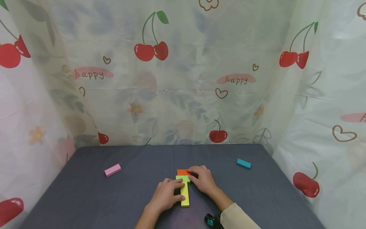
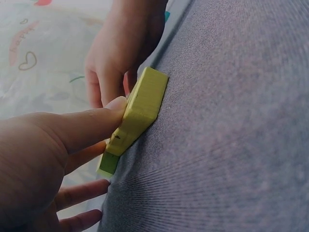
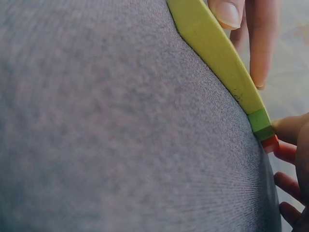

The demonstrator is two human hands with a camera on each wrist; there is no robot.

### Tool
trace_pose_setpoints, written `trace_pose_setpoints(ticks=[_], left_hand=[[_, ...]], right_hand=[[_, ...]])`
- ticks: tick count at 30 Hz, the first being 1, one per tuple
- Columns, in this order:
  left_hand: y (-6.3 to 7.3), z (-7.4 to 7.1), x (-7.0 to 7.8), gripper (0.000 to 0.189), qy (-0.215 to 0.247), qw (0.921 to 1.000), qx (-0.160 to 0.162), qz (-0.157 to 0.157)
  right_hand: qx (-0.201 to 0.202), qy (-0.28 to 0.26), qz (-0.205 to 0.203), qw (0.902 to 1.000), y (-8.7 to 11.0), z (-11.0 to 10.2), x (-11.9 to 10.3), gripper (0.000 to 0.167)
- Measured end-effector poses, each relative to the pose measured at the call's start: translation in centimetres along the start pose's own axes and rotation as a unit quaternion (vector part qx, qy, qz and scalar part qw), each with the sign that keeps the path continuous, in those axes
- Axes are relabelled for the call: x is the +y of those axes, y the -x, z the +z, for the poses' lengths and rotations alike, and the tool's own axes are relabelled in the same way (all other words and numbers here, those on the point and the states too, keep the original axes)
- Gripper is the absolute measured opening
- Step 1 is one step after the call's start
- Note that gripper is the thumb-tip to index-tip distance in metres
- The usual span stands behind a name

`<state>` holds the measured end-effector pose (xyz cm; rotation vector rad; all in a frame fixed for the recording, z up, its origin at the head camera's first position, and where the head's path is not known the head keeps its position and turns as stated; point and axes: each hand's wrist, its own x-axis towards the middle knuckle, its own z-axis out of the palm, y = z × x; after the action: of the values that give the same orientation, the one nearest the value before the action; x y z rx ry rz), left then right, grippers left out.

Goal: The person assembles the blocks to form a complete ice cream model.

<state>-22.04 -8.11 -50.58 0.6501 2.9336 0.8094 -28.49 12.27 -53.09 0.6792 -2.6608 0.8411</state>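
Observation:
Three blocks lie in contact on the grey table: a long yellow block [image 1: 185, 198] pointing toward me, a lime green block [image 1: 183, 178] set crosswise at its far end, and an orange block [image 1: 182, 172] crosswise beyond that. From the left, my left hand [image 1: 165, 194] touches the yellow block with its thumb, its index finger near the green one; in the left wrist view the thumb rests along the yellow block [image 2: 147, 94]. My right hand [image 1: 204, 179] touches the right ends of the green and orange blocks, thumb at the green block [image 3: 260, 123]. Neither hand's fingers are curled round a block.
A pink block [image 1: 112, 170] lies apart at the left of the table [image 1: 137, 159], and a blue block [image 1: 243, 163] at the far right. Printed curtains [image 1: 183, 79] enclose the back and sides. A black device [image 1: 213, 220] sits at the right wrist.

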Motion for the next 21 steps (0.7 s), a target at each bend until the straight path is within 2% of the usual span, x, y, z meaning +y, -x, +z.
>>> trace_pose_setpoints(ticks=[10, 21], left_hand=[[-0.05, 0.02, -0.05, 0.049, 0.0, 1.0, -0.001, 0.002], [-0.03, -0.03, 0.07, 0.046, -0.003, 1.0, 0.003, 0.007]], right_hand=[[-0.016, -0.004, -0.007, 0.9998, -0.09, -0.08, -0.14, 0.028], [-0.012, -0.008, -0.002, 0.9999, -0.07, 0.15, 0.01, 0.029]])
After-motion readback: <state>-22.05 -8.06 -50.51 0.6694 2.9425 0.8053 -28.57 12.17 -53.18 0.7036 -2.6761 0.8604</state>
